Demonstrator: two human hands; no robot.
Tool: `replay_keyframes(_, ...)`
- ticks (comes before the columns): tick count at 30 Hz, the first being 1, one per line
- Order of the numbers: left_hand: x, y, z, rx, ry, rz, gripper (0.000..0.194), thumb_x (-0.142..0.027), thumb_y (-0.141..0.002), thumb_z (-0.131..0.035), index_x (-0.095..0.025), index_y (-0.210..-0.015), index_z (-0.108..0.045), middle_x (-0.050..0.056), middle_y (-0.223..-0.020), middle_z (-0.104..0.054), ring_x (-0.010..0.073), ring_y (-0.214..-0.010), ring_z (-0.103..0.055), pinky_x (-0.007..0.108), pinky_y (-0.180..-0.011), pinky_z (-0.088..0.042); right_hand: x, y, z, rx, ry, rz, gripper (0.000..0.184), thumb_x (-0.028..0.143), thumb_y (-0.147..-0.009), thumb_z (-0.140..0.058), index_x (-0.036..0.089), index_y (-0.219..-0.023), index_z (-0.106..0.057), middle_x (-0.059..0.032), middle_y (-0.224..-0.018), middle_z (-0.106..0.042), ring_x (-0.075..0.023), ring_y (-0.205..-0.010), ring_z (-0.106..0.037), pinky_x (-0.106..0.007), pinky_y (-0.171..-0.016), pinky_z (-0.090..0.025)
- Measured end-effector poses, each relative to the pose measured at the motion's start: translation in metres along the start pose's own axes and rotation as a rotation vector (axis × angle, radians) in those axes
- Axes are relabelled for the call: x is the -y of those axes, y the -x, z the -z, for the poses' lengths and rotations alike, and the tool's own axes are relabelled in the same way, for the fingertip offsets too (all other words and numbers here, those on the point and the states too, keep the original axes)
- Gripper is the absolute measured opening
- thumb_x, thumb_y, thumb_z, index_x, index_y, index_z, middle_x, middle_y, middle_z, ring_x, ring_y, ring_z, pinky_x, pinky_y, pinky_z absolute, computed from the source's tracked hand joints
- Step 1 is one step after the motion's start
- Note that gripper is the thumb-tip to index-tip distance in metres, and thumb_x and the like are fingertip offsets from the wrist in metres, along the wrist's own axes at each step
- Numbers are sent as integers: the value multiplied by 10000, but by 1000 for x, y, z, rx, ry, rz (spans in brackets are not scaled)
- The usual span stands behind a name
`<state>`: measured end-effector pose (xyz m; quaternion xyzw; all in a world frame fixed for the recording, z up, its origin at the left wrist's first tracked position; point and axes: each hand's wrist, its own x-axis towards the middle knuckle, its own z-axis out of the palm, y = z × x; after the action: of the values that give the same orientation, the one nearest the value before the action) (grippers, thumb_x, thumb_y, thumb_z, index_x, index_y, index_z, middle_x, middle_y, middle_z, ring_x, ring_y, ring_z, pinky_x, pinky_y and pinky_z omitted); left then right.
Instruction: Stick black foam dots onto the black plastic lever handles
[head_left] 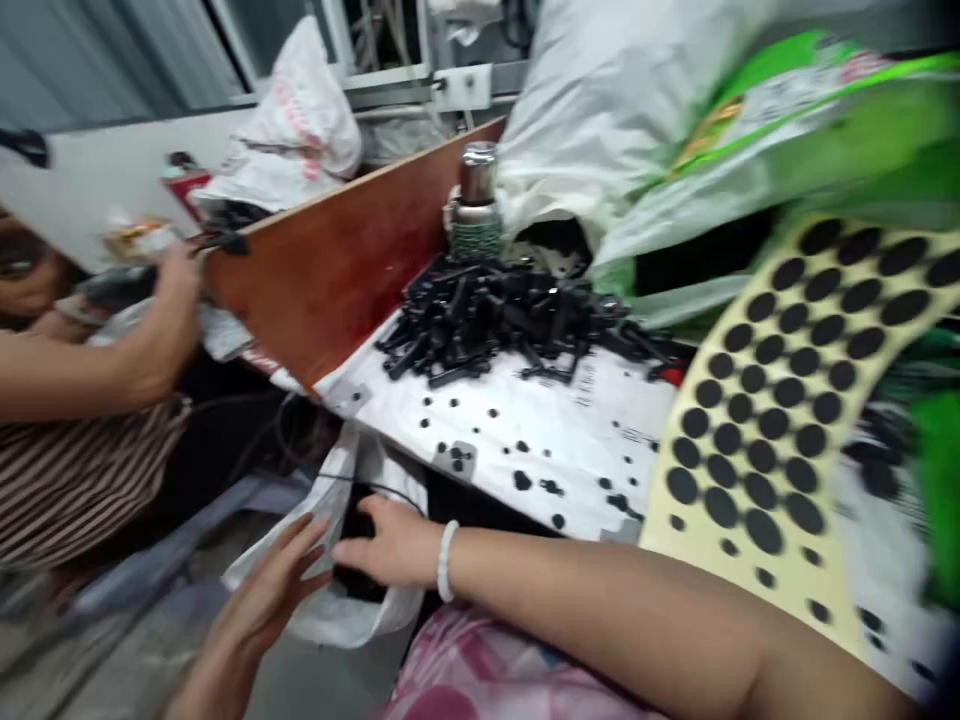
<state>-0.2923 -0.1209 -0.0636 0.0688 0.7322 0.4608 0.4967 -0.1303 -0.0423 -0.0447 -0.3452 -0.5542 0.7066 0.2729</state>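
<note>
A steel flask (478,175) stands beside a reddish wooden board (330,270).

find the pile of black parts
In the head view, the pile sits upper centre on a white printed sheet, beside a reddish wooden board and below a steel cylinder.

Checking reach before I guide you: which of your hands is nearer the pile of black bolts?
Right. Your right hand, wearing a white bracelet, is just below the pile of black bolts, at a white plastic bag. Your left hand is farther, on the bag's far side from the pile.
</note>
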Motion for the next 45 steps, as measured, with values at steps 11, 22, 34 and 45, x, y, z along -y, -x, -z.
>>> replay_keyframes(11,-38,60,-79,426,-588,-578,315,-497,-759,-639,-246,-936,-709,5,-711,-693,165,-654,-633,216,-593,-518,68,159,211,-556,595,315,187,276,-901,-532,201,-1018,-658,-65,-959,-687,-202,-874,-641,-360,-779,-534)
replay_keyframes(22,-17,111,-300,1156,-1062,-1586,616,-332,-824,-576,-85,-1365,-418,161,-1409,-469,321,-1332,-374,510,-1109,-302,14,208,282,-769,1436,256,268,235,-912,-466,149,-985,-708,-99,-856,-633,-226,-765,-615,-336,-611,-493)
replay_keyframes(34,7,94,-311,1089,-1123,-1581,640,-467,-840,-556,-176,-1387,-393,123,-1420,-467,279,-1354,-361,489,-1130,-249,28,204,283,-588,1475,172,179,126,-844,-511,140,-884,-685,-78,-820,-599,-211,-754,-580,-324,-658,-474)
replay_keyframes(45,8,93,-310,1076,-1102,-1595,611,-470,-851,-543,-163,-1365,-422,116,-1408,-482,266,-1341,-379,464,-1129,-257,28,197,286,-623,1477,101,115,181,-855,-510,190,-776,-593,-32,-755,-585,-182,-656,-564,-313,-625,-423)
